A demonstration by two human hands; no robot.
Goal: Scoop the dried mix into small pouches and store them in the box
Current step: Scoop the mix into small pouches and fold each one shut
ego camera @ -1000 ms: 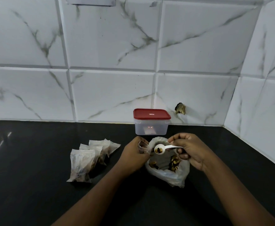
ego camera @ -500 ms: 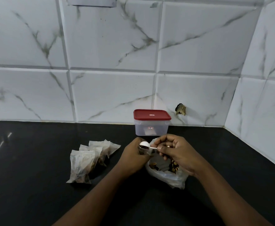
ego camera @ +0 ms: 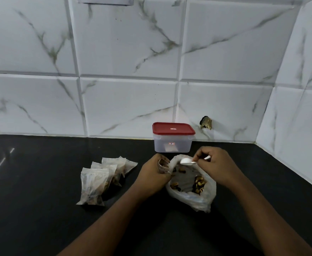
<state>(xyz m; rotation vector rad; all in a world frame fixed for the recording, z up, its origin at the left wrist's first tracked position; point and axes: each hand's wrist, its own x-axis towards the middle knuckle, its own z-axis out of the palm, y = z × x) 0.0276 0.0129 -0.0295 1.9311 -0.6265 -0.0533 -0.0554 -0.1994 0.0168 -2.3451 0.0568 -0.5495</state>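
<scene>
White spoon (ego camera: 186, 161) back over bag (ego camera: 194, 199), right fingers (ego camera: 201, 155) pinching it, left fingers (ego camera: 156, 162) gripping pouch (ego camera: 163, 165).

My left hand (ego camera: 154, 174) curled round a small pouch (ego camera: 163, 164), my right hand (ego camera: 217, 165) knuckles-up, pinching a white spoon (ego camera: 186, 161), left forearm (ego camera: 114, 215) and right forearm (ego camera: 262, 215) angling inward, hands near each other

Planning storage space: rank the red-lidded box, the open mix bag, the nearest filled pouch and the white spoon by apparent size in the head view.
1. open mix bag
2. red-lidded box and nearest filled pouch: alike, and the pouch sits nearer the camera, so unranked.
3. white spoon
</scene>
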